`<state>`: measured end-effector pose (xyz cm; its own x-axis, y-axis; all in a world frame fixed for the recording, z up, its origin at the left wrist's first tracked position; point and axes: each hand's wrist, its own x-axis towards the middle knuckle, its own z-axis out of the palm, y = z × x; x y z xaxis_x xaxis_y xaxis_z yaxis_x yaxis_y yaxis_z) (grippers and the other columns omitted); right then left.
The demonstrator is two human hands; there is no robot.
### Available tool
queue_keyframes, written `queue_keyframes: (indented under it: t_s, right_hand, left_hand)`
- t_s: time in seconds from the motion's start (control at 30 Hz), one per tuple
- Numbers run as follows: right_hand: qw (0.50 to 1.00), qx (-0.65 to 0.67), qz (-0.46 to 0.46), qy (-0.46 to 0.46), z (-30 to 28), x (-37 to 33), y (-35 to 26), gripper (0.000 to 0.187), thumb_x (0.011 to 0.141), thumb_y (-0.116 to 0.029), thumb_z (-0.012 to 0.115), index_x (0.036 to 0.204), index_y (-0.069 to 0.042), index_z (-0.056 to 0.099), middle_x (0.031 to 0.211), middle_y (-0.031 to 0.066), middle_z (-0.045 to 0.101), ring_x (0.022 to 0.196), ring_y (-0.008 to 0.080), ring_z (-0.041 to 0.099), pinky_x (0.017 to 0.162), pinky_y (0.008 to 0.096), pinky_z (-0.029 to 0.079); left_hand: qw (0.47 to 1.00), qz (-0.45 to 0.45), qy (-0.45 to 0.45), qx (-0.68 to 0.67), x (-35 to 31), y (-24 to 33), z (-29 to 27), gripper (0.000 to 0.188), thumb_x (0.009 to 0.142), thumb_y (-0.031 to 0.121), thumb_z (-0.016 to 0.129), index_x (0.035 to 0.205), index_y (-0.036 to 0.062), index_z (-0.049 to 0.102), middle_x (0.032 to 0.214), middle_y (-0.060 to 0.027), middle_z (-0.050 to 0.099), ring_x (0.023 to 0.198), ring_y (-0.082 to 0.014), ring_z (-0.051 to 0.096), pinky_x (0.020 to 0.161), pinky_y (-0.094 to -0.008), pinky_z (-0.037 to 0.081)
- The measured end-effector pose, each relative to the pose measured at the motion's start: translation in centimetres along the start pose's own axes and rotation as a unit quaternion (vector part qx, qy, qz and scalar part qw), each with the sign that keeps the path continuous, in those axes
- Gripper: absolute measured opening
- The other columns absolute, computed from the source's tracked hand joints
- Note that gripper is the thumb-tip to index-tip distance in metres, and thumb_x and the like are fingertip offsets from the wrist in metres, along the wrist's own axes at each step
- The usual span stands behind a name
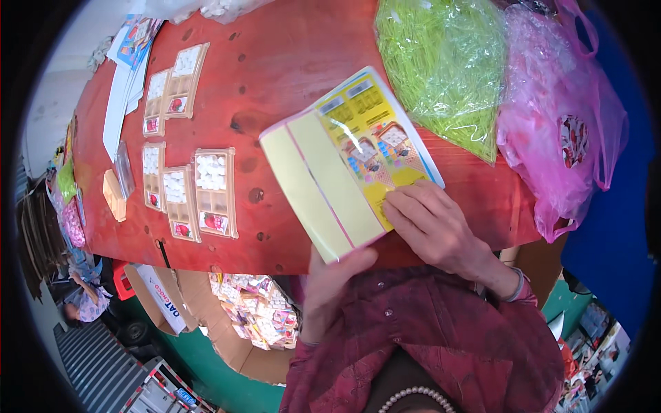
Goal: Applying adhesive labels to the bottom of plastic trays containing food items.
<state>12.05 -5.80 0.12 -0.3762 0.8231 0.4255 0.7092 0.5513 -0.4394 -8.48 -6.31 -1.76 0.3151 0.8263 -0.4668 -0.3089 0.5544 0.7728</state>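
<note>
A: From where I stand, what occupies the centre of the counter (275, 82)?

B: A stack of printed sheets (354, 165), set aslant, its near corner close to the counter's front edge. The upper face is glossy and divided lengthwise: plain pale-yellow panels at left, a bright yellow printed panel at right.

A: And the markings?

B: Narrow pink lines border the pale panels. The bright panel carries two barcodes at its far end, dark blocks of small print, and paired pictures of filled trays. Along the right side, white and blue edges of a lower layer protrude.

A: How are the hands disposed?

B: The right hand (437, 224) lays bent fingers on the printed panel; its thumb is hidden, so I cannot tell whether it grips or merely presses. The left hand (330, 282) sits at the near corner, thumb along the edge, fingers concealed; its grasp is likewise uncertain.

A: The surroundings?

B: Left, five compartmented trays (215, 196) with white pieces; right, a bag of green strips (444, 69) beside a pink bag (551, 124).
</note>
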Motion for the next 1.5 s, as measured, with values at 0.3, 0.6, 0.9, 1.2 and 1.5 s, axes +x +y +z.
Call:
queue_keyframes:
  t_s: [0.3,0.6,0.9,1.2,1.5]
  right_hand:
    - [0.991,0.023,-0.127,0.022,-2.3,-1.3,1.6,0.024,0.065,-0.008,0.062,0.086,0.003,0.065,0.092,0.0135,0.064,0.091,0.028,0.061,0.08,0.0422,0.052]
    - [0.978,0.003,-0.206,-0.026,-3.9,-2.0,1.9,0.015,0.07,-0.005,0.064,0.084,-0.003,0.067,0.092,0.009,0.065,0.102,0.0275,0.06,0.1,0.0454,0.038]
    - [0.988,-0.071,-0.098,-0.091,-2.5,-2.3,2.1,0.016,0.071,-0.009,0.066,0.087,-0.009,0.067,0.104,0.003,0.064,0.117,0.0281,0.052,0.107,0.054,0.023]
    - [0.994,-0.032,-0.012,-0.1,-1.6,-2.2,3.2,0.017,0.074,-0.01,0.063,0.091,-0.007,0.065,0.113,0.0057,0.062,0.122,0.0304,0.047,0.107,0.0548,0.021]
    - [0.969,0.019,0.132,-0.21,-4.5,0.5,2.4,0.036,0.074,0.002,0.051,0.108,-0.005,0.061,0.125,0.0089,0.053,0.126,0.0323,0.04,0.106,0.051,0.026]
  left_hand:
    - [0.982,0.065,-0.104,-0.14,3.0,5.7,-5.1,0.091,0.079,0.059,0.055,0.133,-0.0093,0.029,0.125,-0.0191,0.05,0.113,-0.0267,0.053,0.09,-0.039,0.047]
    - [0.981,0.068,-0.161,0.085,7.1,9.1,-6.1,0.047,0.095,0.026,0.041,0.12,-0.0125,0.045,0.109,-0.0142,0.061,0.09,-0.0163,0.061,0.082,-0.0272,0.046]
    - [0.973,0.004,-0.081,0.216,7.1,8.1,-3.8,0.052,0.073,-0.003,0.062,0.123,-0.0047,0.047,0.099,-0.0097,0.065,0.089,-0.0127,0.061,0.083,-0.0231,0.045]
    - [0.987,-0.01,-0.049,0.152,6.2,7.2,-2.0,0.025,0.082,-0.001,0.056,0.107,-0.0033,0.053,0.09,-0.0067,0.067,0.081,-0.0069,0.06,0.075,-0.0193,0.044]
    - [0.994,-0.013,-0.057,0.096,5.2,5.8,-1.8,0.01,0.085,0.002,0.057,0.094,-0.0013,0.058,0.083,-0.0042,0.065,0.073,-0.0066,0.059,0.07,-0.0184,0.044]
